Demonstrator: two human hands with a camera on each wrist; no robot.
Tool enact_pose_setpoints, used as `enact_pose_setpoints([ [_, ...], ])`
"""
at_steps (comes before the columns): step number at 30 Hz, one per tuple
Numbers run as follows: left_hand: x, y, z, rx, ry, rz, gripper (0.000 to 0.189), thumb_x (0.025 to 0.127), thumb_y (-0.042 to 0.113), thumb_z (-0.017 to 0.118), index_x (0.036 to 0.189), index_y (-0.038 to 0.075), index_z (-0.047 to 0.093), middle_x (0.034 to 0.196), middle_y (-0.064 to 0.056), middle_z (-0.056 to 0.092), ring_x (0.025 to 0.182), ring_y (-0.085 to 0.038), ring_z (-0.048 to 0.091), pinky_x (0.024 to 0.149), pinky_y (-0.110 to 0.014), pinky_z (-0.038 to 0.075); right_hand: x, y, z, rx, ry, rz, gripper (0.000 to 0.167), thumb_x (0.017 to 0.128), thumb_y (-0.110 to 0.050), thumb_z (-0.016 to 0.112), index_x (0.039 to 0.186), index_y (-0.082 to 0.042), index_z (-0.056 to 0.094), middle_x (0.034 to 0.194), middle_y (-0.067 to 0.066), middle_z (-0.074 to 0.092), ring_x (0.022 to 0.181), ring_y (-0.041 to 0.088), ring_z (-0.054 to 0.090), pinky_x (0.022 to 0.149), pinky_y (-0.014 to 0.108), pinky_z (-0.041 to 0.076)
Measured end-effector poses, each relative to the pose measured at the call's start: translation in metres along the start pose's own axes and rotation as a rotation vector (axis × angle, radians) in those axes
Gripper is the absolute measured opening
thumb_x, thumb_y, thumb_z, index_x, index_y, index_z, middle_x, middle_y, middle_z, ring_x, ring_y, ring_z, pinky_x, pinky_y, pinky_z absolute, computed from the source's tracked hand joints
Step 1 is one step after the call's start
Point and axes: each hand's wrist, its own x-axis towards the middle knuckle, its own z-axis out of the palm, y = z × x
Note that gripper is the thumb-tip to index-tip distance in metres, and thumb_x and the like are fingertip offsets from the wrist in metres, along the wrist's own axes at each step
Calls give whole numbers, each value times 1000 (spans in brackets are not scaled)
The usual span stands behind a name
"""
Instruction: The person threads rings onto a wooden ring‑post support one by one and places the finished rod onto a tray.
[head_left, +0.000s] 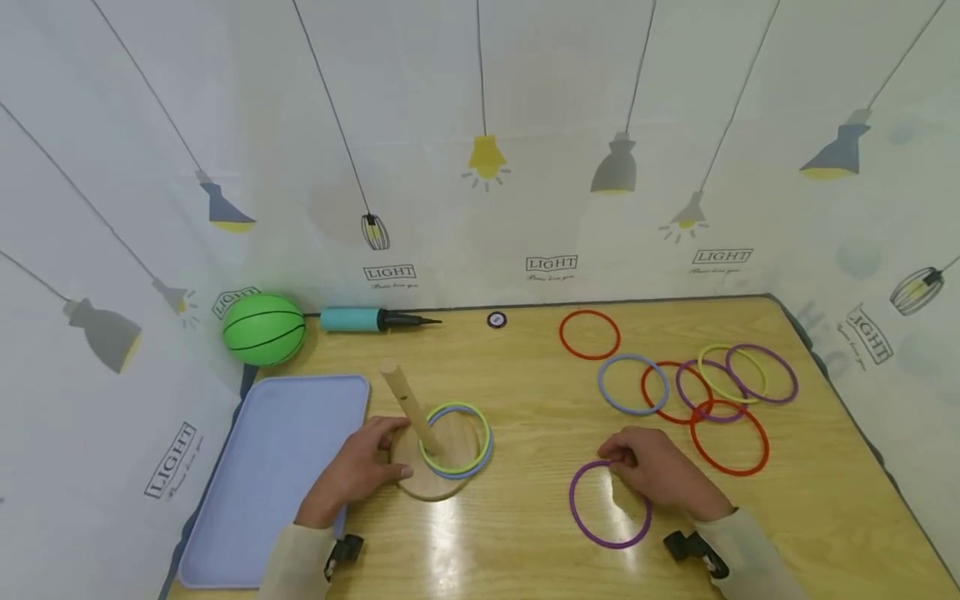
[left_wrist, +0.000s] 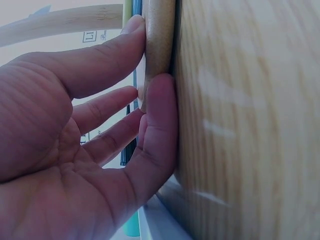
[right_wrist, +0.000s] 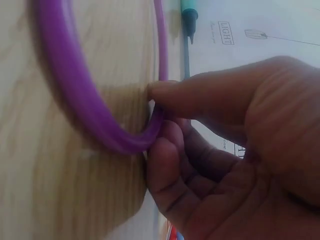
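My left hand (head_left: 358, 468) grips the edge of a round wooden base (head_left: 433, 492) with a tall post (head_left: 406, 402). In the left wrist view, the thumb and a curled finger press against the rim of that base (left_wrist: 161, 40). Around the foot of the post lie a yellow-green ring (head_left: 486, 417) and a blue ring (head_left: 491, 446). My right hand (head_left: 652, 468) pinches a purple ring (head_left: 612, 546) by its far edge. In the right wrist view, thumb and fingers hold this purple ring (right_wrist: 65, 65), which is tilted close over the table.
Several overlapping rings, including a red ring (head_left: 729, 473), lie at the right. Another red ring (head_left: 590, 312) is farther back. A blue tray (head_left: 247, 483), a green ball (head_left: 264, 331) and a teal pump (head_left: 351, 319) are at the left. A small black disc (head_left: 497, 320) sits near the wall.
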Motion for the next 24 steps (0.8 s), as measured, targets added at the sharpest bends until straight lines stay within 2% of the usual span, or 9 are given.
enact_pose_setpoints([
  [7,-1,-3,1,-19,-1,-10,71,83,18,92,146,9,60,138,-14,63,110,-24,66,92,-40,54,3,-4,0,-19,-5,-33,16,97,-4,74,106,-17,79,94,-7,71,85,0,62,75,25,55],
  [16,0,0,-1,-15,-10,4,70,85,19,91,147,9,59,138,-14,63,109,-24,65,93,-40,53,8,-10,-8,78,-16,-40,17,99,-9,73,115,-16,77,97,-5,71,86,2,63,75,25,56],
  [24,-1,0,-2,-30,-14,0,71,84,18,91,147,8,59,139,-15,63,110,-26,67,92,-41,54,16,-23,-15,243,-74,17,19,104,-10,67,122,-6,73,98,8,69,76,9,66,62,30,60],
])
